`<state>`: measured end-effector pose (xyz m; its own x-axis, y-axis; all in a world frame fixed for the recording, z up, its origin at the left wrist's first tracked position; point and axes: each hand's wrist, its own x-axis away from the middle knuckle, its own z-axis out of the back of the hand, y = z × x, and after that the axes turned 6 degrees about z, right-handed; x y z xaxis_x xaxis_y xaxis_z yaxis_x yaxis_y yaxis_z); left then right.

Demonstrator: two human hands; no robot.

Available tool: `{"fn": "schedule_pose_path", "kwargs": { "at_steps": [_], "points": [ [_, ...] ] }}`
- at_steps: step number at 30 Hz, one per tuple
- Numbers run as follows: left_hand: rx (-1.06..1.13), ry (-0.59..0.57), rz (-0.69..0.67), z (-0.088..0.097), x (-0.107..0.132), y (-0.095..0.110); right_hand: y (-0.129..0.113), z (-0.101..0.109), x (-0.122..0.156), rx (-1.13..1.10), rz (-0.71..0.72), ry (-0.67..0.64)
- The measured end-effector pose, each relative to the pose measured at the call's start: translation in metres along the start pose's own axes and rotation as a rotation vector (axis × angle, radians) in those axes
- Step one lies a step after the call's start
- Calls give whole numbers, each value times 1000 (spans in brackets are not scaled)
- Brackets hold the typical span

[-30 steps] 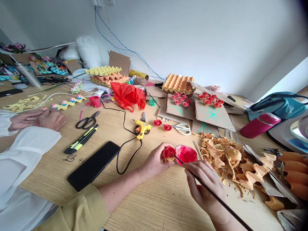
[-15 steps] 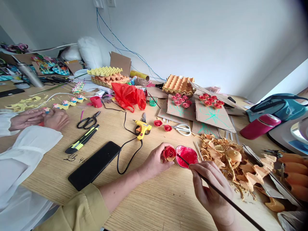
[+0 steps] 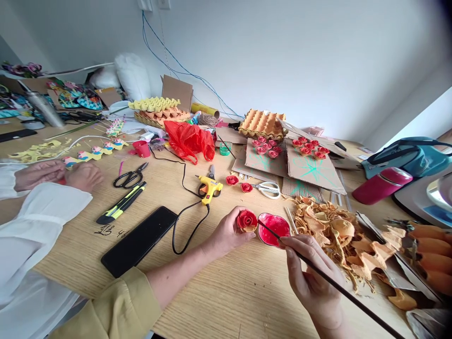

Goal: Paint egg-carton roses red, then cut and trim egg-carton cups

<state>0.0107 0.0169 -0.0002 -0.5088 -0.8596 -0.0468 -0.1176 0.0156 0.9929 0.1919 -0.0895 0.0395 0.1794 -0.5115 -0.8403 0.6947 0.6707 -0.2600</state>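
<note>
Between the thumb and fingers of my left hand is a rose, painted red with bare orange showing on its lower petals. My right hand is closed around a long dark paintbrush, its tip at the rose's right edge. Whether the bristles touch the petals I cannot tell. Under the brush lies a shallow dish of red paint, just right of the rose. Two more red roses rest on the table beyond, beside white-handled scissors.
A yellow glue gun with its cord and a black phone lie left of my hands. Egg-carton scraps heap up at right. Behind stand cardboard pieces bearing red roses. A co-worker's hands are at far left.
The rose has tilted and risen slightly in my left hand, its top turned more toward me. My right hand and the brush have shifted slightly to the right.
</note>
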Motion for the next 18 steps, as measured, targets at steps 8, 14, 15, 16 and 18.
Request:
{"fn": "schedule_pose_path", "kwargs": {
  "at_steps": [8, 14, 15, 16, 18],
  "points": [
    [74, -22, 29, 2, -1, -6, -1, 0, -1, -50, -19, -27],
    [103, -35, 57, 2, 0, -3, 1, -1, 2, -54, -34, -27],
    [105, -30, 61, 2, 0, -2, 0, 0, 2, -67, -38, -41],
    [109, -26, 64, 2, 0, -1, 0, 0, 3, -76, -38, -49],
    [118, -33, 66, 2, 0, 0, 0, 1, 3, -67, -36, -44]
  ]
}}
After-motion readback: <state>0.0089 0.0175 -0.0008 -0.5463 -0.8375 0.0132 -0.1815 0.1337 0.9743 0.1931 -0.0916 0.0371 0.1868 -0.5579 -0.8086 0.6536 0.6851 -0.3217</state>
